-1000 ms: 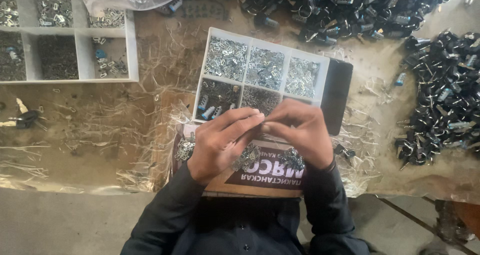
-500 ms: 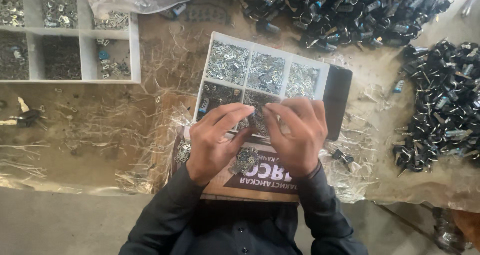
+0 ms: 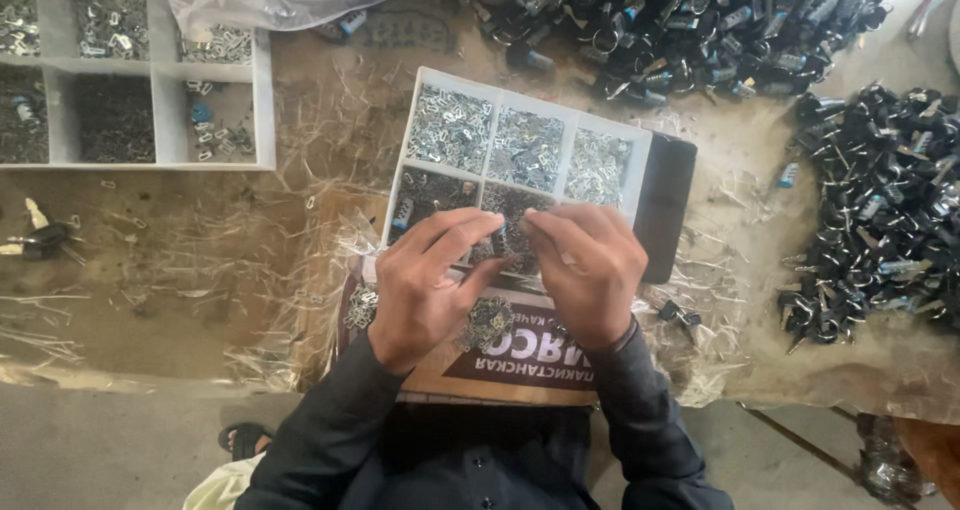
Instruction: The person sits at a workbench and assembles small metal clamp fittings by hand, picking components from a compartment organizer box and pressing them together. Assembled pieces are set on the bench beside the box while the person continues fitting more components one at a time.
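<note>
Both hands, left hand (image 3: 425,290) and right hand (image 3: 590,265), pinch one small part (image 3: 512,226) fingertip-to-fingertip over the white divided tray (image 3: 520,160), with black part piles (image 3: 880,210) heaped alongside, so likely plenty left.

Two bare hands, left hand (image 3: 425,295) and right hand (image 3: 590,270), no gloves, rings or watch to be seen. Fingers (image 3: 455,240) bare as well, short nails. Long dark sleeves, charcoal to black: left sleeve (image 3: 325,425) and right sleeve (image 3: 640,425), loose, creased along the forearms, ending in plain cuffs at the wrists. Same dark cloth across the chest, a shirt (image 3: 470,465) with a buttoned front, one small dark button visible near the middle. Lower left, a foot in a dark open sandal (image 3: 243,437) with a strap across the toes, and a fold of pale trouser cloth (image 3: 222,490) beside it.
</note>
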`<control>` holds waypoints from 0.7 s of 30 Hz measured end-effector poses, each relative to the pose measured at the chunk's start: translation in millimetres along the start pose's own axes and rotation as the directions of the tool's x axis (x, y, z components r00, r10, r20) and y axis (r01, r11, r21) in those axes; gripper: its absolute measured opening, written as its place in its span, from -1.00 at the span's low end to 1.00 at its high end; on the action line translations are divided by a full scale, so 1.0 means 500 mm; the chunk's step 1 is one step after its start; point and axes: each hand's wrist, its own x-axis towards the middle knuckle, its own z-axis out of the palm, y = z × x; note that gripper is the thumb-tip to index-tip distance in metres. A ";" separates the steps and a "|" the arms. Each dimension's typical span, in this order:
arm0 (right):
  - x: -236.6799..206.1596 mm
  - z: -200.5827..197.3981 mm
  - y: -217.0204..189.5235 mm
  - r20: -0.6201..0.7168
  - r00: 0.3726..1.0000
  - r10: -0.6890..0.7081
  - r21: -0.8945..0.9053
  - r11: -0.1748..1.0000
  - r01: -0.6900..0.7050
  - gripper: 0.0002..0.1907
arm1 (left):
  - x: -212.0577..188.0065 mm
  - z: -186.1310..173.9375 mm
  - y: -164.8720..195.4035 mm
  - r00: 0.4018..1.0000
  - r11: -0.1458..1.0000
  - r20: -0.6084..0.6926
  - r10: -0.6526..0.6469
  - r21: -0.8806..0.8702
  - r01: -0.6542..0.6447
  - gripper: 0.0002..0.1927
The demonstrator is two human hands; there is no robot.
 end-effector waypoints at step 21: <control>-0.007 -0.015 -0.002 0.333 0.918 0.216 0.367 0.867 -0.337 -0.88 | -0.005 -0.002 -0.005 0.999 1.000 0.036 0.021 -0.013 -0.021 -0.62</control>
